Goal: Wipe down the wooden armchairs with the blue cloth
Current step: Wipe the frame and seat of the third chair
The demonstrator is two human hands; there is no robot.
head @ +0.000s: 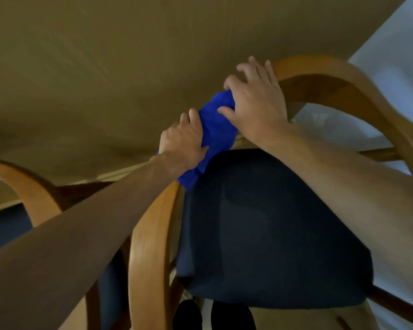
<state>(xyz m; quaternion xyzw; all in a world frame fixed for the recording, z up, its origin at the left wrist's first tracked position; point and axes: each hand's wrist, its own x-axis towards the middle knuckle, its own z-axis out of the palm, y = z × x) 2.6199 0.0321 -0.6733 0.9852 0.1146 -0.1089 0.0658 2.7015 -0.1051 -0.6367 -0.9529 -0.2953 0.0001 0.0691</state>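
Both bare forearms reach forward; the left hand clenches the bunched blue cloth, the right hand presses its far end, fingers spread, probably against the curved wooden armchair's armrest to rub it. Beyond the grip lies a tan worktop. Two armchairs show; left, a second.

No text, label, brand, number or sign can be read anywhere in the blurred view.
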